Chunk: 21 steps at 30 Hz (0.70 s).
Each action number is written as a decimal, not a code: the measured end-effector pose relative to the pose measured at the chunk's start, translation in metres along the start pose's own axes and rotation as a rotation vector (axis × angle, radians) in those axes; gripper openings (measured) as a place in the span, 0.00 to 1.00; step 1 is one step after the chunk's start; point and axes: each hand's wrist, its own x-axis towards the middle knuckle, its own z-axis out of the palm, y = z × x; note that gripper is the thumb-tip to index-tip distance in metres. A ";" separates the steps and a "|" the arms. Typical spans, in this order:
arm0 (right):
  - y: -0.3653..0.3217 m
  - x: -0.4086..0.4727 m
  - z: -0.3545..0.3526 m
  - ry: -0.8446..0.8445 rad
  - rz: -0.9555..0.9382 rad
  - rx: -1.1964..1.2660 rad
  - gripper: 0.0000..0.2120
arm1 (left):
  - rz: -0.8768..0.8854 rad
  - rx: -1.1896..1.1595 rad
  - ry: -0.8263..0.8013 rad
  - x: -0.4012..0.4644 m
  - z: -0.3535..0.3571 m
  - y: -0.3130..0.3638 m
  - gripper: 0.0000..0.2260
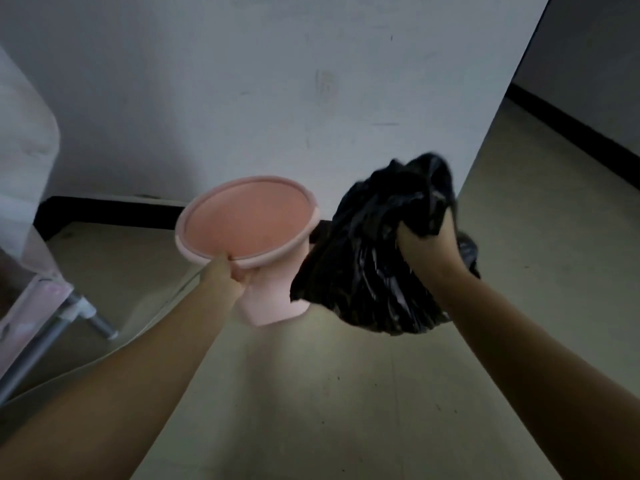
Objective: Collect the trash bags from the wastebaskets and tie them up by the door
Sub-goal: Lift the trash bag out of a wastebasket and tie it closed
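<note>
A pink wastebasket is tilted with its mouth towards me, and its inside looks bare. My left hand pinches its near rim. Just right of it hangs a crumpled black trash bag, outside the basket and above the floor. My right hand is closed on the bunched top of that bag.
A grey-white wall with a black skirting strip stands right behind the basket. At the left are a pale cloth-covered piece of furniture and a metal leg. Beige floor spreads below, and a passage opens at the right past the wall's corner.
</note>
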 end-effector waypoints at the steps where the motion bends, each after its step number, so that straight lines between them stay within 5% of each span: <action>1: 0.013 -0.002 0.006 -0.052 -0.003 -0.008 0.17 | 0.001 0.002 0.003 0.001 -0.001 0.000 0.17; 5: 0.082 -0.019 0.033 -0.232 0.182 -0.107 0.08 | 0.035 0.059 -0.098 -0.001 0.002 -0.010 0.16; 8: 0.123 -0.038 0.046 -0.419 0.372 -0.292 0.08 | 0.034 0.166 -0.155 -0.007 0.005 -0.016 0.04; 12: 0.129 -0.043 0.052 -0.590 0.377 -0.422 0.10 | -0.049 0.315 -0.189 -0.016 0.003 -0.025 0.07; 13: 0.128 -0.042 0.052 -0.595 0.336 -0.415 0.05 | -0.097 0.410 -0.247 -0.026 0.004 -0.031 0.09; 15: 0.125 -0.039 0.049 -0.581 0.282 -0.411 0.12 | -0.198 0.661 -0.474 -0.053 0.010 -0.042 0.20; 18: 0.120 -0.038 0.040 -0.553 0.257 -0.398 0.22 | 0.032 1.242 -0.864 -0.098 0.018 -0.054 0.26; 21: 0.112 -0.032 0.029 -0.619 0.221 -0.455 0.34 | 0.545 1.484 -0.787 -0.106 0.014 -0.064 0.17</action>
